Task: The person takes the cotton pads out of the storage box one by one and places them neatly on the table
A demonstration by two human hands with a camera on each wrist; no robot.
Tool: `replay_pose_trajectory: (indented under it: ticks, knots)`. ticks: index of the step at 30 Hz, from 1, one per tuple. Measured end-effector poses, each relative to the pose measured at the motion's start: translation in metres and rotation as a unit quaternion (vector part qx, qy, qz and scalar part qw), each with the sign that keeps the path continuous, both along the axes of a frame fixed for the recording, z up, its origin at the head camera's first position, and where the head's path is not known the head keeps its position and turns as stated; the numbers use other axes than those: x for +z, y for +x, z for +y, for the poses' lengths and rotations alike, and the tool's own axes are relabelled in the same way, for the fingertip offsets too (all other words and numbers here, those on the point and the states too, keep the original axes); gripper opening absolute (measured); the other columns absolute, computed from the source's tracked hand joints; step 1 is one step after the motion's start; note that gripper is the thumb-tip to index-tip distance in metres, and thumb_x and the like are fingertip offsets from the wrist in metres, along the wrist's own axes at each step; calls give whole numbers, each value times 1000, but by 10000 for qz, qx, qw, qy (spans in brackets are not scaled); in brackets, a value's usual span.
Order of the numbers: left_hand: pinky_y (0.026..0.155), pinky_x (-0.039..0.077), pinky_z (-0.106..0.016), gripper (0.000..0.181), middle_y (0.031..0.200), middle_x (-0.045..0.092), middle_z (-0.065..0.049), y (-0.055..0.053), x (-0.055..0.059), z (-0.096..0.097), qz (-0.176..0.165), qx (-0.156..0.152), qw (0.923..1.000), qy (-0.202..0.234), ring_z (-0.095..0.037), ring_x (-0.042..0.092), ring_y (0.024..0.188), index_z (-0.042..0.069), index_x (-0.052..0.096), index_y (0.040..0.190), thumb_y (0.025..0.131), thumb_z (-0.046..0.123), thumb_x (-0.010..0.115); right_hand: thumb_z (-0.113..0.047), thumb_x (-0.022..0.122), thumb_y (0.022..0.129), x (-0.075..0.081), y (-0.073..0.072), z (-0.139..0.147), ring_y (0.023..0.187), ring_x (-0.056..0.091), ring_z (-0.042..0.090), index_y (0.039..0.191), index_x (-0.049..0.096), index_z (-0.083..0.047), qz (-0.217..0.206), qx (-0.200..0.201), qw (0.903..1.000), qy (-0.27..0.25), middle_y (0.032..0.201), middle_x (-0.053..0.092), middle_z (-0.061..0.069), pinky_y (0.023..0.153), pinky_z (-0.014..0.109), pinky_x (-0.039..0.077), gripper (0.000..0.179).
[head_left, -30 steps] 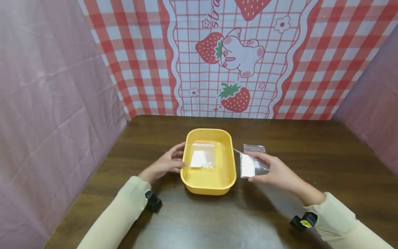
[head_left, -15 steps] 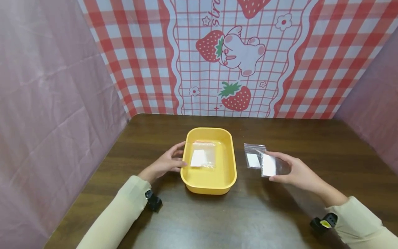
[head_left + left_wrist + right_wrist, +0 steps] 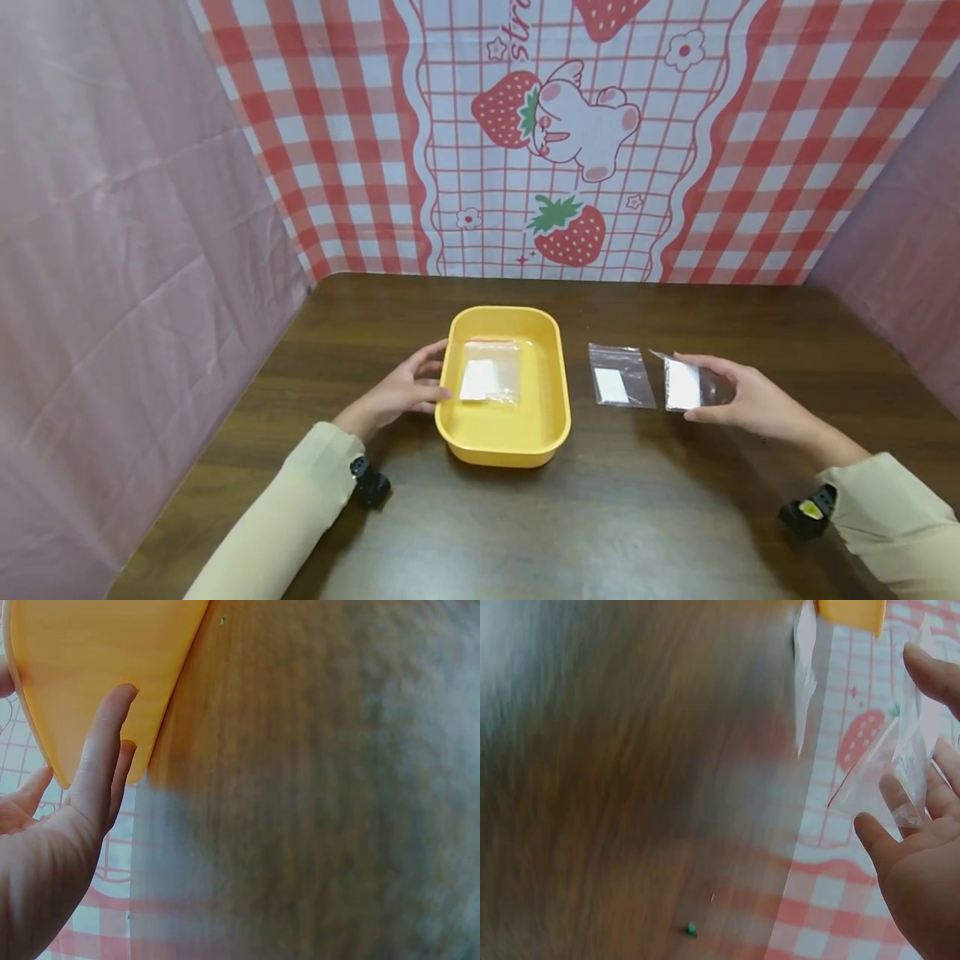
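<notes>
In the head view my left hand (image 3: 401, 395) rests against the left side of a yellow plastic tub (image 3: 510, 457). Its fingers are fairly straight along the tub's outer wall (image 3: 82, 645). Inside the tub lies a clear zip bag (image 3: 507, 372) with a white piece in it. Farther right, my right hand (image 3: 757, 405) pinches another clear zip bag (image 3: 682, 385), also with a white piece, between thumb and fingers. This held bag (image 3: 911, 750) stands tilted in the right wrist view. Between tub and right hand, a third zip bag (image 3: 622, 377) lies flat on the table.
The brown wooden table (image 3: 480, 533) reaches back to a red-and-white strawberry cloth (image 3: 570, 150). A pink cloth (image 3: 150, 250) hangs at the left. In the right wrist view a tiny green bit (image 3: 691, 928) lies on the table.
My right hand has moved to the right with its zip bag, away from the tub, uncovering the bag lying on the table. My left hand and the tub have stayed put.
</notes>
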State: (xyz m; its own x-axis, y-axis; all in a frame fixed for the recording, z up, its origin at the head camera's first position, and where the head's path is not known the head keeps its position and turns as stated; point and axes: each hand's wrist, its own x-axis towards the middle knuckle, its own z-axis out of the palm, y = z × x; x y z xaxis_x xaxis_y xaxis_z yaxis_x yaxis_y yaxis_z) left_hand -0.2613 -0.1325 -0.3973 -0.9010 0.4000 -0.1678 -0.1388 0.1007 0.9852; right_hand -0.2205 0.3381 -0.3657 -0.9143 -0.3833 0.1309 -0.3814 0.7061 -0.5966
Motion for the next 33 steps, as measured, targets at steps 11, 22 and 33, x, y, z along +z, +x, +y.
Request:
replay_pose_trajectory:
  ticks: [11,22,33]
  knots:
    - [80,53,-43,80,141,31,-21,0,-2,-2,-39,-39,10000,45,-37,46,119,23,25,147,83,-2,65,-30,79,74,-10,-25,26,96,45,28,136,44,-3,-239,-78,9982,537,121,51,22,76,35,44,76]
    - [80,53,-43,81,141,30,-20,-1,0,-2,-52,-63,9999,60,-37,46,119,23,24,148,83,-3,65,-26,79,74,-18,-43,35,103,43,35,135,44,1,-347,148,9974,621,128,44,29,81,53,42,75]
    - [80,53,-43,81,141,31,-20,-3,-2,-3,-36,-110,9999,89,-36,46,118,23,25,147,82,-2,65,-29,76,76,-22,-52,37,104,43,38,135,42,3,-878,147,9929,795,127,43,31,85,60,40,76]
